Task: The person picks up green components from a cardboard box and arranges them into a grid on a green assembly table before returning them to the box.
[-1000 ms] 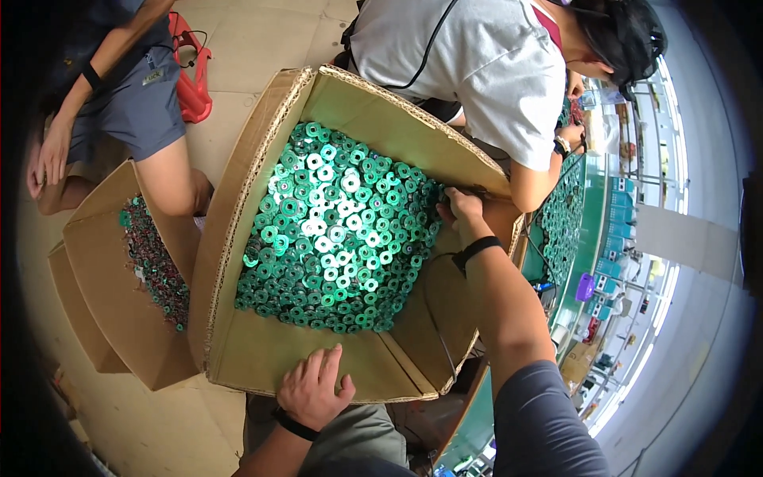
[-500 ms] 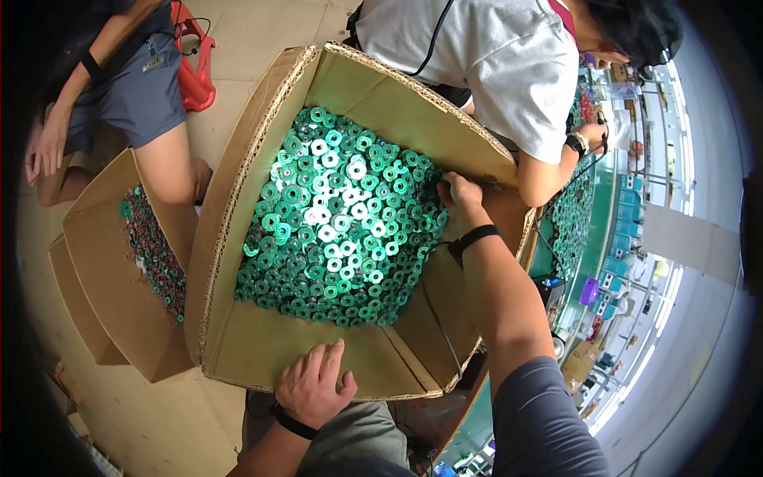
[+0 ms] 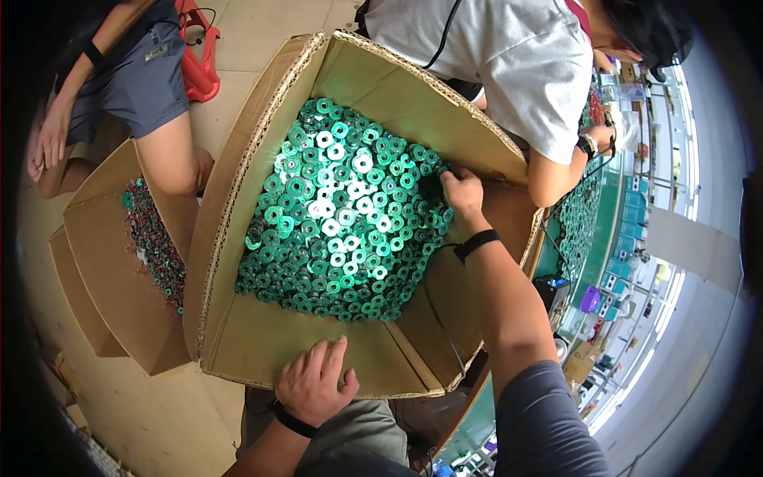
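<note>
A large cardboard box (image 3: 397, 75) holds a broad heap of green ring-shaped pieces (image 3: 334, 215), each with a hole in its middle and some shining in the light. My right hand (image 3: 462, 192) reaches in at the heap's right edge, fingers curled and their tips partly hidden beside a dark patch among the rings. Whatever they grip cannot be made out. On the near flap of the box rests my left hand (image 3: 315, 381), fingers stretched out and holding nothing. A thin dark cord runs from near my right wristband down the box's right inner wall.
At the left, smaller cardboard boxes (image 3: 103, 262) contain mixed reddish and green bits (image 3: 155, 246). A seated person (image 3: 151, 87) is beside them, near a red stool (image 3: 203, 67). Close at the right, another person (image 3: 509, 71) leans over a green workbench (image 3: 608, 207) bearing more rings.
The view has shifted slightly. My right hand stays at the heap's right edge, with its fingers more curled and a larger dark patch beside them. My left hand keeps its place.
</note>
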`<state>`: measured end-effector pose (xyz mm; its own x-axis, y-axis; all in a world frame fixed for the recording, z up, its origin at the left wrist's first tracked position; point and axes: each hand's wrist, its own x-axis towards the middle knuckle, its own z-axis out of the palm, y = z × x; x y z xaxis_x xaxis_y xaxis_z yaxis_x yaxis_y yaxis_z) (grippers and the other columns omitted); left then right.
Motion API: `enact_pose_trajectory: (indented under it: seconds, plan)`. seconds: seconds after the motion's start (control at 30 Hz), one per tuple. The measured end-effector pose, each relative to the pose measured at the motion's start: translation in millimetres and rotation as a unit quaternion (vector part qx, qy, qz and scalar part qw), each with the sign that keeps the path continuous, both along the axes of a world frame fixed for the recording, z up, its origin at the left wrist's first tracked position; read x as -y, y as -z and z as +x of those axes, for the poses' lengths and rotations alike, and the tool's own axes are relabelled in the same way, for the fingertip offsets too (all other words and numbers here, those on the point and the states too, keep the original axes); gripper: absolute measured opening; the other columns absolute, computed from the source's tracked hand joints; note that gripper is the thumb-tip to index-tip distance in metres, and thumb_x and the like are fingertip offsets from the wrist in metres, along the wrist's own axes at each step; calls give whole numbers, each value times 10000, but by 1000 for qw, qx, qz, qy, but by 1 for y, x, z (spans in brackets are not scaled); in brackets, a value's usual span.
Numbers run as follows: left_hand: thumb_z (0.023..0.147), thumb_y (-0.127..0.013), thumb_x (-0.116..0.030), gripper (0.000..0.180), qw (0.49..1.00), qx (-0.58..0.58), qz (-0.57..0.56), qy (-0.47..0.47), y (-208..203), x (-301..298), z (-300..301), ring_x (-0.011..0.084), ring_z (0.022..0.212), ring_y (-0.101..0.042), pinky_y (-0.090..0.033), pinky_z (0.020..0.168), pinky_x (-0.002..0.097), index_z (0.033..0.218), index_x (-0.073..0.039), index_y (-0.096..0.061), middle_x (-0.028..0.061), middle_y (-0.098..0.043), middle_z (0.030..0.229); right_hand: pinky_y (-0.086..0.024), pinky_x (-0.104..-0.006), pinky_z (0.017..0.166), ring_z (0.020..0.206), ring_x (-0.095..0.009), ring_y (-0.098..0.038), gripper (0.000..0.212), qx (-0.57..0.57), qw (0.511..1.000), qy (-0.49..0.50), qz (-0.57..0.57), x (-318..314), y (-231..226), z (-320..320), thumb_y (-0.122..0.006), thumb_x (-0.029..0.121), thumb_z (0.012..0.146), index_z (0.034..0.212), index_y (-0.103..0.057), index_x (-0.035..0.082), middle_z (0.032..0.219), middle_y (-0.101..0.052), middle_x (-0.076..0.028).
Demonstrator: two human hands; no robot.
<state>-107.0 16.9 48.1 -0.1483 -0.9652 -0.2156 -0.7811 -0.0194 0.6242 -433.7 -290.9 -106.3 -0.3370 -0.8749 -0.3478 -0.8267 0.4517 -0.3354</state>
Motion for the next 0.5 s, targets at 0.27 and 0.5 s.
enact_pose_trajectory:
  seconds: [0.27,0.5]
  plan:
    - [760,-721,-287,542,1000,2,-27,-3,4,0,1,241,871,-679,-542,701,393,1277,-127,-688,49,-688,1143,-520,-401,1054,1188,-374,-691,592,15,996,-75,39,6,3,9,-709,370,871,1319,-678,-17,1224,-725,-263]
    - [760,-721,-282,554,1000,-1,2,2,-1,0,-1,266,925,-688,-544,736,421,1289,-120,-686,57,-686,1158,-558,-286,590,687,-152,-648,141,289,886,350,-92,8,18,-3,-785,183,913,1007,-711,107,906,-702,-9]
